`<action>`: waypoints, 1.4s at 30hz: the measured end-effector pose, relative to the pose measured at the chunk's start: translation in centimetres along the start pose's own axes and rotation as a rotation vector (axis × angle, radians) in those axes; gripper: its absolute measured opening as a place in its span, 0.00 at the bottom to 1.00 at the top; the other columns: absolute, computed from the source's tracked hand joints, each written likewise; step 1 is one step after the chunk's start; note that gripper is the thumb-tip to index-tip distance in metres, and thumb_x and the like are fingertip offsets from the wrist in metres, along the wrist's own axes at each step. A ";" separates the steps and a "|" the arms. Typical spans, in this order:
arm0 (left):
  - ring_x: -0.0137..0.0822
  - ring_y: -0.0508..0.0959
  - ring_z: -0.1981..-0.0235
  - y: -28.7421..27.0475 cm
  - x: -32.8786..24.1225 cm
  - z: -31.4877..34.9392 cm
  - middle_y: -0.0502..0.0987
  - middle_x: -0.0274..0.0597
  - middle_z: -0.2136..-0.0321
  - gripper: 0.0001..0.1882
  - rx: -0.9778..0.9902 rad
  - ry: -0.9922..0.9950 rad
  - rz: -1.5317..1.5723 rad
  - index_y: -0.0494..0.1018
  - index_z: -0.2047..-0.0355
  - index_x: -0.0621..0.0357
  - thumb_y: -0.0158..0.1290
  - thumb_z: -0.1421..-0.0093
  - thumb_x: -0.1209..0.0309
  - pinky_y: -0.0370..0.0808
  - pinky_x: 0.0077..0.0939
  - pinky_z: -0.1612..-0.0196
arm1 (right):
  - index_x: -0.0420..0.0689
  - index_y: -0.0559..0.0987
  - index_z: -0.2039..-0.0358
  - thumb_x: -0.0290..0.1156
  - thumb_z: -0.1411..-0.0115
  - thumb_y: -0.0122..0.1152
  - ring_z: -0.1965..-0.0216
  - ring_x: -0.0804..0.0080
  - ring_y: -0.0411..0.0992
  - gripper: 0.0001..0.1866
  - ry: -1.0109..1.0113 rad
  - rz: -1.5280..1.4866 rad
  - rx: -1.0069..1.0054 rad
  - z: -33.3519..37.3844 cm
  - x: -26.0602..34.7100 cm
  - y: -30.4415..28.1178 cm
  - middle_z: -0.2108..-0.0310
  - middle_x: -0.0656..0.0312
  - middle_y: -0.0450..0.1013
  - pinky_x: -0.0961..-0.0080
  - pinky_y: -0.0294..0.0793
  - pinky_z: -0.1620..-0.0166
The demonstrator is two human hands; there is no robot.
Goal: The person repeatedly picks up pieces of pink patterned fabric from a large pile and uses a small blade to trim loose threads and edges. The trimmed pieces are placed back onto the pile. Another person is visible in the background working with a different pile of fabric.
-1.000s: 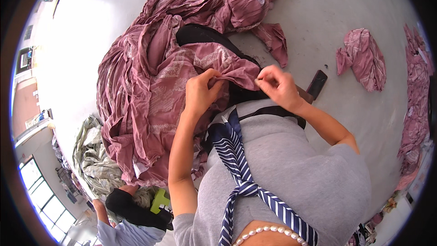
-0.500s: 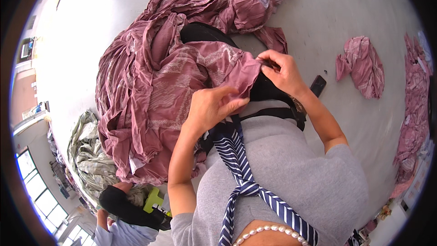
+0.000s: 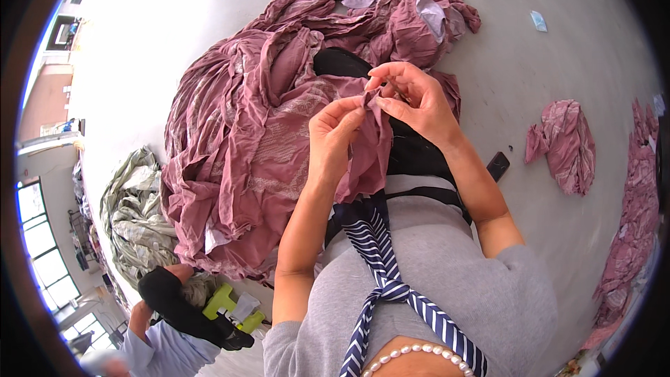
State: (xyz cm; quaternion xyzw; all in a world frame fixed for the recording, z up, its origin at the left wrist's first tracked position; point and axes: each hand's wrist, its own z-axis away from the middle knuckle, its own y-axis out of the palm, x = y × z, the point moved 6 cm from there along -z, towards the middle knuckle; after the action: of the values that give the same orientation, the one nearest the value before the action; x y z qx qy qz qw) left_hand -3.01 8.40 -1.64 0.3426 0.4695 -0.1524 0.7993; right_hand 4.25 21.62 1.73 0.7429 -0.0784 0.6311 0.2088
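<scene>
Where my hands meet: left hand (image 3: 335, 131) and right hand (image 3: 426, 103), together, pinching one edge of pink patterned cloth (image 3: 230, 119).
Cloth: over my black-clad lap (image 3: 417, 150), bulk leftward and ahead, long axis from far side to near left; left hand nearer.
Right palm: slim dark item (image 3: 399, 91), kind unclear.
Grey floor (image 3: 502, 70): phone (image 3: 497, 166), pink bundle (image 3: 567, 145) rightward; pink heap (image 3: 631, 220) along right edge.
Room: co-worker (image 3: 171, 345), windows (image 3: 43, 251) at left.
</scene>
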 end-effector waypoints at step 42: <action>0.22 0.76 0.69 -0.8 -2.3 0.6 0.77 0.35 0.69 0.08 -0.036 0.317 0.295 0.66 0.60 0.60 0.51 0.38 0.77 0.72 0.13 0.64 | 0.41 0.70 0.62 0.32 0.43 0.62 0.77 0.68 0.74 0.13 -0.234 0.568 -0.128 0.8 3.0 2.4 0.75 0.56 0.73 0.75 0.72 0.72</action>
State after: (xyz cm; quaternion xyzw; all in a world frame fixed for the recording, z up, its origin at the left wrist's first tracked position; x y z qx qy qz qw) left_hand -4.25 7.22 0.18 0.4130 0.5369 0.0306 0.7350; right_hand 4.65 19.59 5.04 0.7443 -0.3457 0.5682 0.0601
